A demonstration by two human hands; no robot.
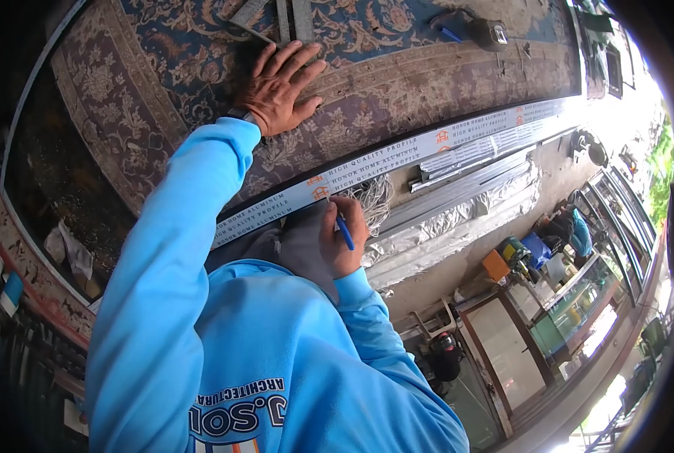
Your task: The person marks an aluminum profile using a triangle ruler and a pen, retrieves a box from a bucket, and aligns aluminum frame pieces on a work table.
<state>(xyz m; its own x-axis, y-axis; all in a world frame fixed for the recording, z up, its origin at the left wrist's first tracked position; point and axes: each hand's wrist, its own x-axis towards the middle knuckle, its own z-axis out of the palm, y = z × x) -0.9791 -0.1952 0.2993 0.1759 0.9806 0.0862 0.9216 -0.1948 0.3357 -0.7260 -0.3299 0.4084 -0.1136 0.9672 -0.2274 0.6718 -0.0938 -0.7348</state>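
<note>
My left hand lies flat with its fingers spread on the patterned carpet that covers the work surface. Its fingertips are at the end of grey metal bars, which look like a square and are cut off by the top of the view. My right hand is closed around a blue pen, close to my body. The hand is against the near edge of a long aluminum profile wrapped in white printed film. Where the pen's tip meets the profile is hidden by my fingers.
On the carpet's far side sit a dark tool with a shiny end and a blue stick-like item. Beyond the surface lie more profiles, a wire coil and silvery wrapping. Glass-fronted cabinets stand at right.
</note>
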